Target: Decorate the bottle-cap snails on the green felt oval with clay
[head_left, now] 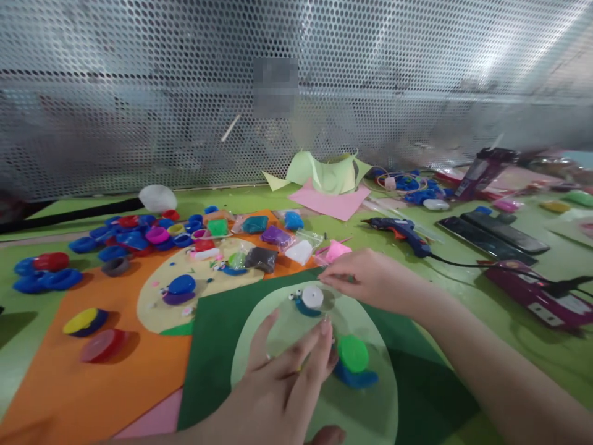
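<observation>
A dark green sheet (pixel 210 346) carries a pale green paper oval (pixel 364 411). On the oval are two snail shapes: one has a white cap (pixel 312 297) over a blue clay body (pixel 306 309) with googly eyes, the other a bright green cap (pixel 353 354) on blue clay (pixel 364 377). My left hand (pixel 287 380) lies over the oval with its fingers stretched and apart, between the two snails and partly hiding what is under it. My right hand (pixel 370 278) is at the oval's top edge, beside a pink clay packet (pixel 337 251). Its fingertips are pinched together; anything between them is hidden.
Clay packets (pixel 277 236) and a pile of bottle caps (pixel 134 238) lie behind an orange sheet (pixel 139 383) with another snail picture. To the right are a glue gun (pixel 401 233), a dark phone (pixel 486 238) and a purple power strip (pixel 532 293). A perforated metal panel (pixel 185 105) stands behind.
</observation>
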A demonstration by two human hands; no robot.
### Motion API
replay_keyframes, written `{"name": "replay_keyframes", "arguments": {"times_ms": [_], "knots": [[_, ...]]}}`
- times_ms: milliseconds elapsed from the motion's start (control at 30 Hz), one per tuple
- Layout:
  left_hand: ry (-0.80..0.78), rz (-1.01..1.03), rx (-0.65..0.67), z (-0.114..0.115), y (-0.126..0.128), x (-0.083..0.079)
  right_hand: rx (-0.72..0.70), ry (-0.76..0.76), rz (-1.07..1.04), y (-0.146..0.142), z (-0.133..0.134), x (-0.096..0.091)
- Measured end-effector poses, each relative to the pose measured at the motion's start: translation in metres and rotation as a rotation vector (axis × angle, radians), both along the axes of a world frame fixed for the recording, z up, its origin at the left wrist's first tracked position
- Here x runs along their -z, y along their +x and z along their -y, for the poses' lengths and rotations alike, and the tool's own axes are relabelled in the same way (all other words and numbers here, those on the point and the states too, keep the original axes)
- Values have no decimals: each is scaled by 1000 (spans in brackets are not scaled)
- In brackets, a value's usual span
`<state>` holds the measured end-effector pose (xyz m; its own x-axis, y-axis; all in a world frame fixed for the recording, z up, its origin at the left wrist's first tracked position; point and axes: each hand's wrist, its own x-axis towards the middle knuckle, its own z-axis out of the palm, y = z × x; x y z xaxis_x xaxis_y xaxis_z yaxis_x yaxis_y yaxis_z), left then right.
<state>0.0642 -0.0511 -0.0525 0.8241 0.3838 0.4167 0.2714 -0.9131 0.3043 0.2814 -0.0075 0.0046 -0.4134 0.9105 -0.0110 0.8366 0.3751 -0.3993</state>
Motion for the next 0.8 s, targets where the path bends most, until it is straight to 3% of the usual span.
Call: {"name": "replay_keyframes", "arguments": {"times_ms": [100, 300, 467, 567, 667, 800], "knots": [[-26, 7, 1, -1, 0, 2, -7, 5, 3, 0, 0, -1], [-52, -141, 15, -2, -1, -13, -14, 34, 3, 0, -2, 1], [-117, -44, 16, -1, -1, -8, -13, 56, 13, 2, -3, 3], [-86, -39, 9, -7, -2, -14, -18, 66, 14, 2, -3, 3], [-38, -2, -131, -20, -7, -37, -26, 83, 12, 1, -4, 3], [92, 79, -366, -29, -28, -93, -22, 106, -2, -1, -4, 5]]}}
